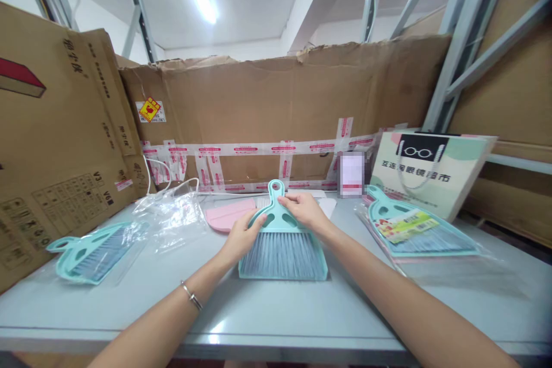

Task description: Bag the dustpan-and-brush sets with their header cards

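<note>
A mint-green brush nested in its dustpan (282,253) lies on the grey table (172,299) in front of me, handle pointing away, grey bristles toward me. My left hand (245,233) grips its left edge, thumb on top near the handle's base. From the right, my right hand (304,210) holds the base of the handle between thumb and fingers. Behind my left hand lies a pink dustpan (230,215). Another mint brush and dustpan set (97,253) rests at the left, and a bagged set with a bright label (425,236) lies at the right.
Clear plastic bags (175,215) lie at the back left. A large taped cardboard box (267,103) stands behind the table, another box (56,144) at the left. A paper bag (431,172) and a small blurred card (352,174) stand at the back right, near a metal post (457,57).
</note>
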Demonstrator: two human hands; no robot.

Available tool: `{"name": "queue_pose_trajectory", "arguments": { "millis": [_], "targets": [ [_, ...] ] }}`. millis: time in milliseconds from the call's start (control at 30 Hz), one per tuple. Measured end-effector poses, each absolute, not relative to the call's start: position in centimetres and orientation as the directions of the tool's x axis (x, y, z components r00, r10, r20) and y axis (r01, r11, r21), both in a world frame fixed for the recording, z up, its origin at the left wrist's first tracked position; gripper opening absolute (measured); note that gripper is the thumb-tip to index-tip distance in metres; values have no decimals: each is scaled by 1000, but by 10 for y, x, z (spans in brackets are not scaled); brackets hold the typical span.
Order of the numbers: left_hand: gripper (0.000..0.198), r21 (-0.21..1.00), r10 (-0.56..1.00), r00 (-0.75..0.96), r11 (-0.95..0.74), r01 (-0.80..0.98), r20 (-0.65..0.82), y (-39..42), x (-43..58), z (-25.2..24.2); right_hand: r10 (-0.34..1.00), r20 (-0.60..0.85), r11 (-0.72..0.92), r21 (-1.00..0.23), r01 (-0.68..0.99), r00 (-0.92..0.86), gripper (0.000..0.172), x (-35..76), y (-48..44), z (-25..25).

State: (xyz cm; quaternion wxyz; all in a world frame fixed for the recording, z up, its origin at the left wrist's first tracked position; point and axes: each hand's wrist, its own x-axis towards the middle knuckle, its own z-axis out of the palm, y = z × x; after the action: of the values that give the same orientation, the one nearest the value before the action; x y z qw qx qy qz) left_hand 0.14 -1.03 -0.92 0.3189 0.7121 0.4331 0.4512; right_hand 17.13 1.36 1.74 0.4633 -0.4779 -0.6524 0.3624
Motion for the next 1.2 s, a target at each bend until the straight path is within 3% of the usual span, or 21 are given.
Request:
{"name": "queue_pose_trajectory", "arguments": {
  "millis": [167, 300, 467, 600, 767, 900, 1000, 1100, 1200],
  "targets": [
    [38, 885, 924, 181, -376, 273, 337, -8, -5, -2, 969, 246, 230, -883, 408, -14, 42, 210, 37, 18],
    [38, 904, 936, 74, -353, 242, 345, -3, -15, 3, 967, 185, 38, -781, 623, 173, 49, 271, 54, 6],
    [40, 918, 940, -8, -333, 215, 342, 2, -21, 4, 997, 18, -49, -578, 815, 72, 60, 290, 54, -10],
    [39, 915, 939, 32, -340, 219, 342, 2, -20, 3, 999, -44, -24, -442, 897, 5, 38, 268, 49, -11],
    [37, 910, 936, 42, -351, 221, 351, 3, -20, 1, 995, 78, -29, -383, 923, 64, 22, 251, 43, -12],
    [37, 917, 936, -10, -343, 203, 352, 4, -22, 2, 958, 235, -36, -473, 880, 166, 28, 251, 43, -1],
    [39, 928, 935, -66, -334, 165, 349, 4, -24, 4, 930, 321, 51, -599, 799, 181, 26, 257, 36, 22],
    [42, 941, 935, -113, -326, 93, 336, 6, -24, 3, 935, 353, 289, -734, 615, -17, 25, 257, 16, 44],
    [43, 955, 945, -142, -296, 8, 294, 8, -24, 0, 844, 349, 440, -885, 153, -406, 39, 239, -6, 53]
  ]
}}
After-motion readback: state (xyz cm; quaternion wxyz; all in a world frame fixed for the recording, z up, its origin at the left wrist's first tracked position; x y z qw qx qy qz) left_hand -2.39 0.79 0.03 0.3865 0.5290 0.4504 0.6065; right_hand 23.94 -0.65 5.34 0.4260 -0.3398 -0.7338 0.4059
